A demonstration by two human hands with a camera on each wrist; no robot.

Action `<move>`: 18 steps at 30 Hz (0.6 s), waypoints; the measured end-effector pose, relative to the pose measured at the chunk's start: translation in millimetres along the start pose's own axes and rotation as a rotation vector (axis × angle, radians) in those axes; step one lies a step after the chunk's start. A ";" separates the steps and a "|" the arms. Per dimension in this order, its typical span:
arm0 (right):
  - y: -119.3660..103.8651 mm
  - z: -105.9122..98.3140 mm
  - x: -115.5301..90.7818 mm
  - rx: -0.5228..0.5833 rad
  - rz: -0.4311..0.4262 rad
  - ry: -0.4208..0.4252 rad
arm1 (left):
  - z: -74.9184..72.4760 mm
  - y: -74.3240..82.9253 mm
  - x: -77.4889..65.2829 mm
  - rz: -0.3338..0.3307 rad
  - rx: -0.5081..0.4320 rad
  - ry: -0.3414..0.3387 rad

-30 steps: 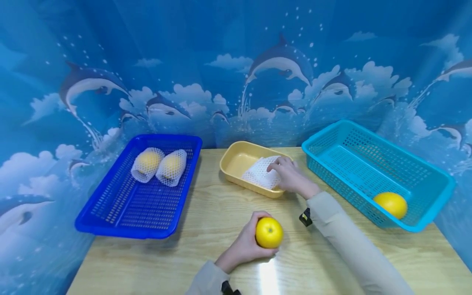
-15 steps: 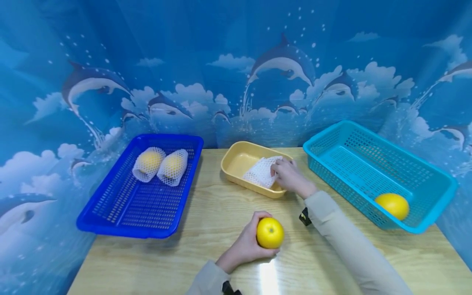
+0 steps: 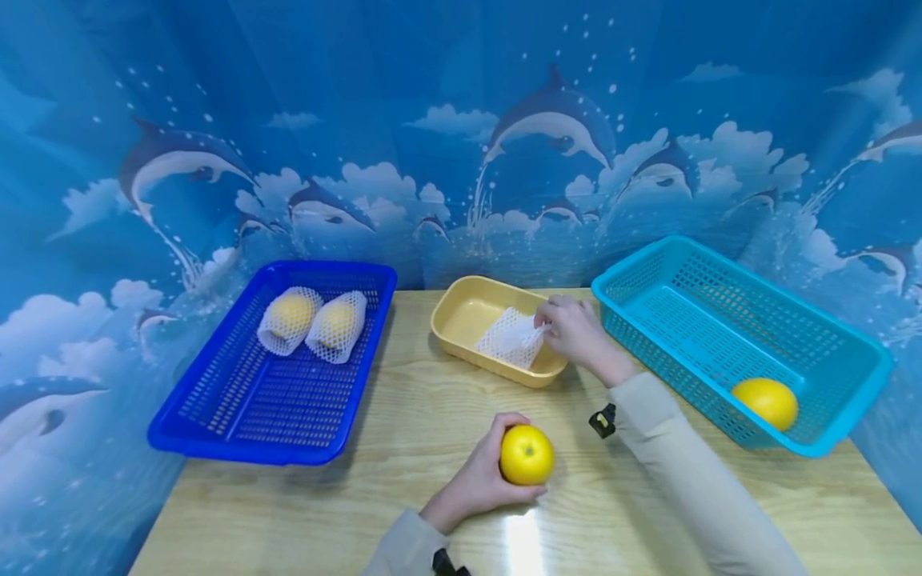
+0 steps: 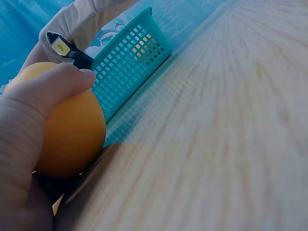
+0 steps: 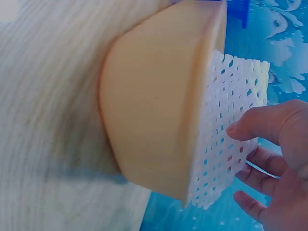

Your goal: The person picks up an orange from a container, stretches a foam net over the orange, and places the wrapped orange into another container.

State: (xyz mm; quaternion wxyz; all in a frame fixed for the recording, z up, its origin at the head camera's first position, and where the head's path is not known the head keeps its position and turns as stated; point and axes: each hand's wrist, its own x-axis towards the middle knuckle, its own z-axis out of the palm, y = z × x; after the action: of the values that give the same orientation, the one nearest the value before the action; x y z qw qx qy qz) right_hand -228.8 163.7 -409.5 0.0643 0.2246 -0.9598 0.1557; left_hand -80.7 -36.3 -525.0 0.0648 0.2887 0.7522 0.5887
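Note:
My left hand (image 3: pixel 475 478) grips an orange (image 3: pixel 527 454) on the table, fingers behind it and thumb along its near side. The left wrist view shows the thumb lying over the orange (image 4: pixel 74 137). At the right end of a small yellow tub (image 3: pixel 455 314), my right hand (image 3: pixel 578 334) pinches the edge of a white foam net sleeve (image 3: pixel 504 338). Seen from the right wrist, the net (image 5: pixel 224 125) rises above the tub's wall (image 5: pixel 144 106), between the thumb and fingers. Whether several nets are stacked there, I cannot tell.
On the left, a dark blue basket (image 3: pixel 169 432) holds two yellow fruits in foam nets (image 3: pixel 290 318). A turquoise basket (image 3: pixel 720 392) on the right contains one bare orange (image 3: pixel 765 402). A dolphin-print curtain (image 3: pixel 461 144) hangs behind the wooden table (image 3: pixel 288 520).
My right hand has shifted right and up a little, drawing the net's edge with it; its fingers now pinch that edge. The left hand still holds the orange in the same place.

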 end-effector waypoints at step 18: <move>-11.8 -36.7 -20.2 0.403 0.017 0.118 | -0.5 0.6 0.5 0.035 0.012 0.026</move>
State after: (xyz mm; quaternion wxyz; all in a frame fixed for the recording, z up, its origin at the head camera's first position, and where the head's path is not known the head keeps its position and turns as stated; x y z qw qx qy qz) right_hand -203.5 174.0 -375.6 0.0728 0.2152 -0.9056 0.3581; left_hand -81.1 -36.3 -524.2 0.0432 0.2944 0.7513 0.5891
